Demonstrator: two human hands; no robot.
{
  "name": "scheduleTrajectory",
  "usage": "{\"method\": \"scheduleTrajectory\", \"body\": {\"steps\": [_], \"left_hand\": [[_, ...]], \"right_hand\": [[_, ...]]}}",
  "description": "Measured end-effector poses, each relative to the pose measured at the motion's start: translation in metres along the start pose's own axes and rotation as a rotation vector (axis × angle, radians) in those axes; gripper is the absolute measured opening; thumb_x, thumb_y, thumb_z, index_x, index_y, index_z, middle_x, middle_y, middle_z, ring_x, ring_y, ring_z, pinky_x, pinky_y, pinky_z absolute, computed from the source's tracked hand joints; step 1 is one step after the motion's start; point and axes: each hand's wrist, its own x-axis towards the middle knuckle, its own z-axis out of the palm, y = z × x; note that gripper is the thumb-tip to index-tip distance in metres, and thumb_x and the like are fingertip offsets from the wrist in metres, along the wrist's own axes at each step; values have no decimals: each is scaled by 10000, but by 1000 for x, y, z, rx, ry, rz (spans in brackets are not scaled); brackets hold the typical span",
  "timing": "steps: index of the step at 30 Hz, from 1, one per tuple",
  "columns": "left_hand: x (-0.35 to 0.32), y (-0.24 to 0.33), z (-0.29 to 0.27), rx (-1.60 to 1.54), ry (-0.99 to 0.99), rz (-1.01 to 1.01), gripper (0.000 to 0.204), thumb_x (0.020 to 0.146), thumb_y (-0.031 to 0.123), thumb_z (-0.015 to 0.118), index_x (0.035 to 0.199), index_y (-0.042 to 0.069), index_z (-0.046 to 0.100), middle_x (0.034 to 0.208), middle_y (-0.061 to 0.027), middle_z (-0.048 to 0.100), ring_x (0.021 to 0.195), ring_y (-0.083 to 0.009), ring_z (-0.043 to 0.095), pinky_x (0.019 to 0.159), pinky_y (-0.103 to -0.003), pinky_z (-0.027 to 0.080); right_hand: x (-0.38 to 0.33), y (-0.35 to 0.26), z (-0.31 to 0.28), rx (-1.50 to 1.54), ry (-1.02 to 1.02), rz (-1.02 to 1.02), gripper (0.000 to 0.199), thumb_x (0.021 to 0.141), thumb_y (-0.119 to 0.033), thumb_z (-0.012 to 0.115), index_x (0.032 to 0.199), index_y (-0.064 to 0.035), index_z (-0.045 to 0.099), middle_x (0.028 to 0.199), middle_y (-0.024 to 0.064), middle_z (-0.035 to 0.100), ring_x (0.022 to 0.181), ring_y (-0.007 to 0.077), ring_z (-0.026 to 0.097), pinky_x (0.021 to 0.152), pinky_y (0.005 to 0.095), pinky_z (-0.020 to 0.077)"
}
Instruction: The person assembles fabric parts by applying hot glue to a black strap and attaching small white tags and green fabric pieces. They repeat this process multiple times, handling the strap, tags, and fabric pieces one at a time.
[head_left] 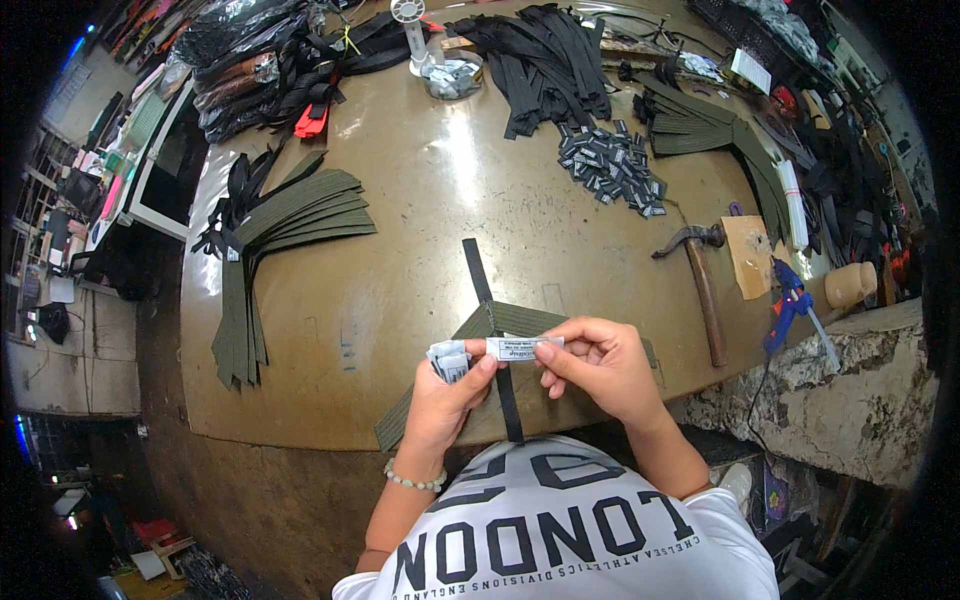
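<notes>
Pinching a small white label (522,347) between them, the left hand (447,397) and right hand (600,366) each clamp one end. Left fist also grips a label bundle (447,360). Directly beneath lie a black strap (490,320) and olive webbing (520,322).

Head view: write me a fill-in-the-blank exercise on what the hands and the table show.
1. Both hands pinch a small ____ label between them.
2. The left hand also grips a ____ of folded labels.
3. A hammer lies to the person's ____ on the table.
4. A black strap lies across an ____ webbing strip under the right hand.

Missing words: white; bundle; right; olive
</notes>
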Motion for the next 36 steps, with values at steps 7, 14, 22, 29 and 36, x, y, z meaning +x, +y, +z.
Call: {"method": "scheduleTrajectory", "body": {"steps": [7,14,22,29,36], "left_hand": [[11,5,3,-25,-126,-33,178,924,170,707,964,-1,682,761,22,633,563,-11,432,487,-185,313],[28,-9,32,-57,-208,-28,211,928,167,694,1072,18,653,852,-2,658,624,-27,493,525,-174,355],[30,-14,30,10,-200,-62,225,943,174,679,1093,8,658,777,32,602,573,-12,426,502,-178,317],[24,-3,41,220,50,3,174,927,165,707,1008,12,690,787,58,605,610,2,446,528,-173,339],[17,3,48,390,58,96,193,917,156,718,1015,-6,686,888,24,668,785,-33,567,731,-194,471]], "right_hand": [[0,4,-5,-113,-22,-159,256,999,-153,585,1179,2,682,1021,49,583,730,75,552,665,201,474],[1,13,-3,-38,-43,-186,323,985,-157,611,1276,-20,633,1034,13,450,920,69,467,702,178,429],[3,27,-19,21,74,-121,397,962,-171,653,1299,-7,524,975,15,502,825,73,521,661,202,466],[0,24,-21,65,95,-186,262,935,-54,661,1160,62,594,1011,76,589,838,135,628,702,249,552],[2,17,-19,52,86,-104,189,924,-19,662,1075,93,660,1019,106,632,860,137,658,726,237,571]]}}
